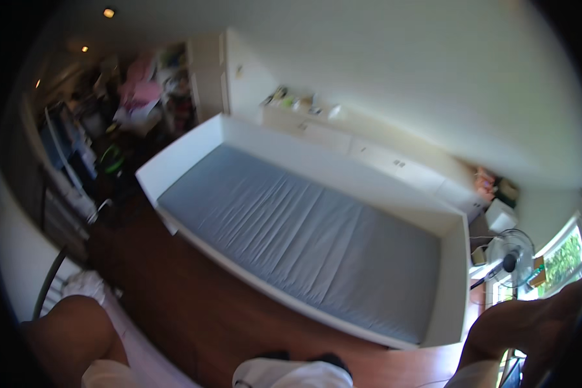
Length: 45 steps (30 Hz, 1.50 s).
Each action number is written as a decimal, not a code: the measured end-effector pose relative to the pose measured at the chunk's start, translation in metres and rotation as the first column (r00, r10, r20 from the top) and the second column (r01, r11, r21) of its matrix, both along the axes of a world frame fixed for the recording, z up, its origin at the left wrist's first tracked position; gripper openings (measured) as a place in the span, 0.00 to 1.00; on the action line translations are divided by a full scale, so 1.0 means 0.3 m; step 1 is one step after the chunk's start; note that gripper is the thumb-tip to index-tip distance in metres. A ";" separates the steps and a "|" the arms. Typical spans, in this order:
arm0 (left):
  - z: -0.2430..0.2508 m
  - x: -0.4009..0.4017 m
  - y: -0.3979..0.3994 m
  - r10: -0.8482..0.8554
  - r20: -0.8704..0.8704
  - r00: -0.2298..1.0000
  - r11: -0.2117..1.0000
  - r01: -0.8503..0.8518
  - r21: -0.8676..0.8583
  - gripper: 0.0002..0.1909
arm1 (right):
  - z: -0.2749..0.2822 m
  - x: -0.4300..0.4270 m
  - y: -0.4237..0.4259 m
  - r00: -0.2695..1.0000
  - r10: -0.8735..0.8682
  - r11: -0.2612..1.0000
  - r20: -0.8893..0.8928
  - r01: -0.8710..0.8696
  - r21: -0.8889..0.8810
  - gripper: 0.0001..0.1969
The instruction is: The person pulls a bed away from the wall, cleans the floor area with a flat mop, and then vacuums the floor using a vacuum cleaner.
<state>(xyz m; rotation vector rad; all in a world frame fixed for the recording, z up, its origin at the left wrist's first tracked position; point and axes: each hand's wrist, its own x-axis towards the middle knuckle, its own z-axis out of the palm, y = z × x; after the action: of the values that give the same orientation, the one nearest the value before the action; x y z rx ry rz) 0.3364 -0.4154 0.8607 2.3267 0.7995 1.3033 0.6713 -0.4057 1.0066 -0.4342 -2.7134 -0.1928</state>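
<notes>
Neither of my hands is in view. My bent left arm (72,325) shows at the lower left, beside a whitish crumpled cloth (83,285). At the lower right, my bent right arm (494,325) runs out past the picture's edge. Before me stands a white bed frame (281,138) with raised sides at the back and both ends. Inside it lies a mattress (291,233) in a grey-blue cover, wrinkled across the middle and smoother toward both ends. Below, my white shirt (291,373) shows.
Reddish-brown wooden floor (213,291) runs along the bed's near side. White cabinets (393,160) bearing small items line the wall behind. A pedestal fan (510,259) stands by the window (565,257) at right. Clothes and clutter (136,97) fill the far left, near a door (208,72).
</notes>
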 end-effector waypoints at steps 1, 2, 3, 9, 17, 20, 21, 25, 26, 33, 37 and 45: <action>0.029 -0.107 0.009 0.074 0.014 0.997 0.995 -0.075 0.059 0.18 | 0.008 -0.078 0.054 0.999 0.045 0.999 -0.007 -0.045 0.000 0.25; 0.055 -0.206 0.017 0.153 0.040 0.987 0.981 -0.156 0.116 0.18 | 0.019 -0.154 0.109 0.996 0.093 0.996 -0.002 -0.093 0.008 0.26; 0.081 -0.302 0.031 0.220 0.073 0.973 0.957 -0.230 0.176 0.18 | 0.037 -0.233 0.166 0.991 0.136 0.990 0.002 -0.136 0.020 0.26; 0.188 -0.810 0.121 0.616 0.288 0.734 0.628 -0.677 0.384 0.19 | 0.028 -0.595 0.582 0.881 0.372 0.925 -0.294 -0.379 0.034 0.28; -0.413 -1.492 0.520 0.629 -0.739 0.241 0.471 -0.875 0.115 0.21 | -0.996 -1.209 1.536 0.476 -0.713 0.618 -0.515 0.078 -0.783 0.12; -0.888 -1.574 0.257 -0.065 -0.926 0.371 0.276 -0.885 -0.374 0.17 | -1.540 -1.527 1.687 0.619 -0.763 0.334 -0.188 0.129 -0.934 0.09; -1.051 -1.584 0.188 -0.426 -0.699 0.574 -0.073 -0.792 -0.606 0.19 | -1.623 -1.646 1.687 0.693 -0.720 0.279 -0.044 0.230 -0.932 0.07; -1.256 -1.573 -0.030 0.173 -0.779 0.603 -0.740 -0.443 -0.507 0.16 | -1.663 -2.181 1.715 0.975 -0.220 0.323 -0.022 0.052 -0.945 0.07; -1.272 -1.603 0.018 0.226 -0.763 0.606 -0.763 -0.378 -0.525 0.17 | -1.683 -2.299 1.784 0.973 -0.229 0.325 -0.012 0.065 -0.944 0.07; -1.371 -1.980 0.349 0.417 -0.717 0.558 -0.761 -0.218 -0.612 0.26 | -1.892 -3.292 2.380 0.912 -0.357 0.461 -0.203 -0.017 -0.887 0.17; -1.388 -2.529 0.478 0.451 -0.772 0.449 -0.553 -0.538 -0.636 0.32 | -1.887 -3.828 2.797 0.738 -0.671 0.439 -0.065 0.326 -0.837 0.34; -1.067 -3.986 1.325 0.620 -0.783 0.053 -0.395 -0.841 -0.370 0.07 | -2.091 -4.307 3.243 0.509 -0.831 0.247 0.226 0.700 -0.670 0.48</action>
<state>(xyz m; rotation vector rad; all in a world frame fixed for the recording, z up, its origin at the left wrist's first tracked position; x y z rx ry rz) -0.8595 -0.0180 0.5407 0.6220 2.7403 0.3957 -0.6208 0.5673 0.3794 -1.9323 -1.9934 0.6506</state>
